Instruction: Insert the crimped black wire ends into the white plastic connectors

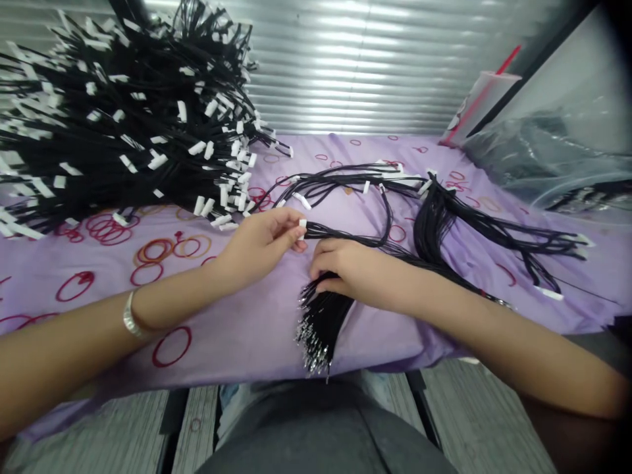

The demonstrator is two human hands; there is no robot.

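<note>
The left hand (269,243) has its thumb and forefinger brought together on a small white plastic connector (303,228), pinching it. Thin black wires (336,232) run from this connector toward the right, passing just beyond the right hand (348,266). The right hand is palm down with fingers bent over the upper part of a dense bundle of black wires with bare silver tips (323,322); how firmly it grips cannot be told, as the palm side is hidden. The bundle lies near the front edge of a creased purple cloth (237,342), its tips fanned toward the wearer.

Beyond the hands, a loose row of black cables with white ends (336,179) lies across the cloth. At its right end is a folded hank of black cables (429,220).

At the far left stands a large heap of black cables with white connectors (133,125). Thin red rubber bands (172,347) are scattered over the cloth. At the far right, a pale tapered cup (481,108) with a red straw (508,59) stands beside clear plastic sheeting (533,158). A silver bracelet (129,316) encircles the left wrist.
</note>
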